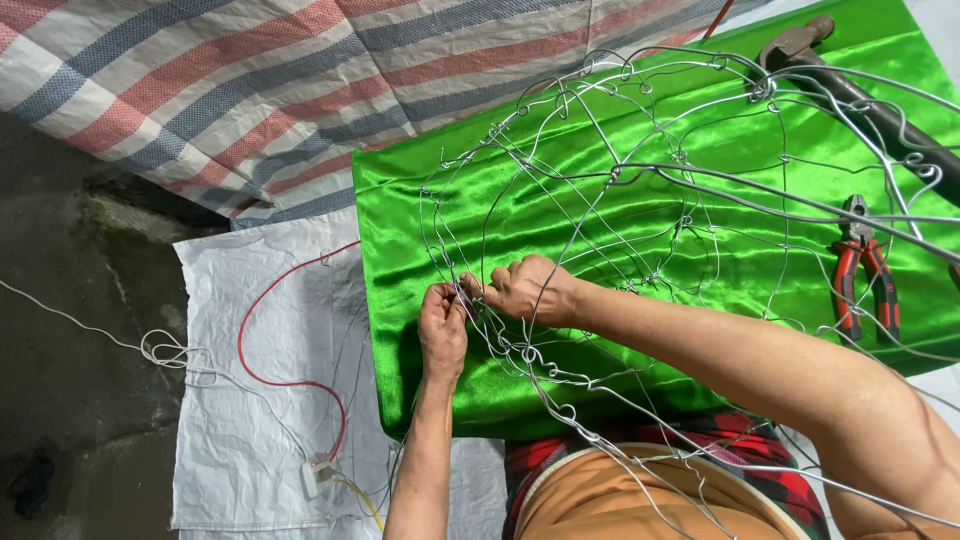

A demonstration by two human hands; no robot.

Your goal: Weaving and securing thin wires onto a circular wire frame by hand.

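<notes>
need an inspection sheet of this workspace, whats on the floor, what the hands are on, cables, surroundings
surface: green satin cloth spread over a white woven sheet on the floor.
job's things: a rounded wire frame stands on the green cloth, reaching to the person's lap.
clutter: red-handled pliers lie on the cloth at right; a hammer lies at the top right corner.
hands: left hand and right hand meet at one wire of the frame, fingers pinching it.
cables: a red wire and a white cord run across the white sheet to a small white connector.
surroundings: a striped tarpaulin at top left; dark concrete floor at left.
</notes>
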